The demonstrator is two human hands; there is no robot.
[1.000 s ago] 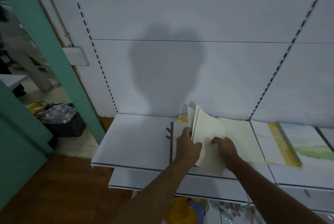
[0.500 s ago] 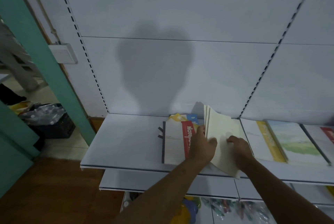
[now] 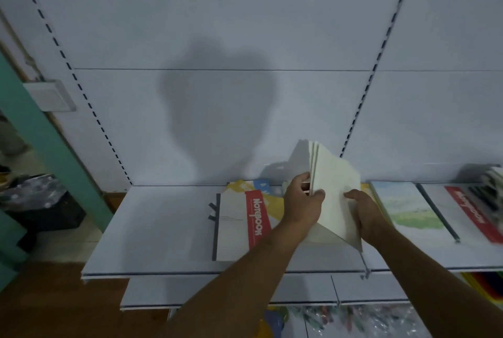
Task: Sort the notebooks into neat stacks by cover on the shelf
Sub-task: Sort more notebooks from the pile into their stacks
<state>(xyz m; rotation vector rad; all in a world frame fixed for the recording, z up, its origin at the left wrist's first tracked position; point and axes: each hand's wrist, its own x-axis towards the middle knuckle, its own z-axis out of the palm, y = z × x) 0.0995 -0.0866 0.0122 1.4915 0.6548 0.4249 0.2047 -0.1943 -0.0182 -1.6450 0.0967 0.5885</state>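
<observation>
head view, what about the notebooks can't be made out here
- Front covers of the tilted cream notebooks in the head view: only plain back faces show, so their design is hidden.
- Yellow and blue notebook: mostly covered by the red-band notebook and the left hand.
- What lies under the right hand: hidden by the hand and the tilted notebooks.
- Items at the right edge: blurred and cut off by the frame.

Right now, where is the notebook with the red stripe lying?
In the head view, the notebook with the red stripe lies flat on the white shelf, just left of the left hand, partly on top of a yellow and blue notebook.
</observation>
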